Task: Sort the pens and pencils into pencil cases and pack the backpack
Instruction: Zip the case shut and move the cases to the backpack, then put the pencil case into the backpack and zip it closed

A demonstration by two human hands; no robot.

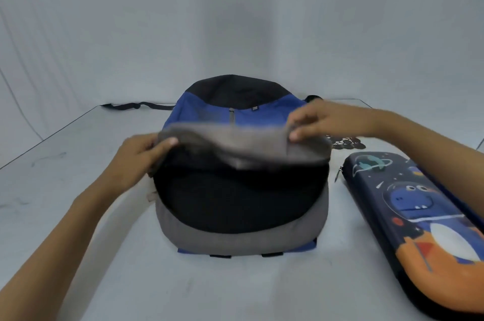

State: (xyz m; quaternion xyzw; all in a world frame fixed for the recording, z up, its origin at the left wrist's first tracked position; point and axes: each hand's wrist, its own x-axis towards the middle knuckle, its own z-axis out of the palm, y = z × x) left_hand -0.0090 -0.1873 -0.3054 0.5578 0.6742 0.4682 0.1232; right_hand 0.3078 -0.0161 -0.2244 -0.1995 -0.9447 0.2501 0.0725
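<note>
While pinching the grey flap (235,145) of the backpack (262,114) at both ends, holds it raised over the dark opening (235,197) beneath. Left hand (136,161) at the backpack's left side: fingers curled round the flap's edge, thumb tip showing against the grey cloth, wrist slightly bent, forearm coming in from the near left. Right hand (322,121) at the backpack's far right: fingers folded over the top of the flap, thumb pressed on its near face, arm stretched in from the right and crossing above the space beside the backpack. Flap blurred, so no telling how taut. Backpack itself flat on the white counter (262,289), black panel at its far end, blue band under that, grey band nearest the wearer of the camera, two short black loops poking out at its near edge. Beyond the backpack to the left, a black strap (136,106) trailing along the counter's far edge. Just right of the backpack, a hard pencil case (419,216), zipped closed, navy with a blue dinosaur in a space helmet, planets and an orange patch, its zip pull (339,174) at the end closest to the backpack. Behind the backpack's right corner, under the right wrist, a dark lacy thing (345,142), too unclear to name.
</note>
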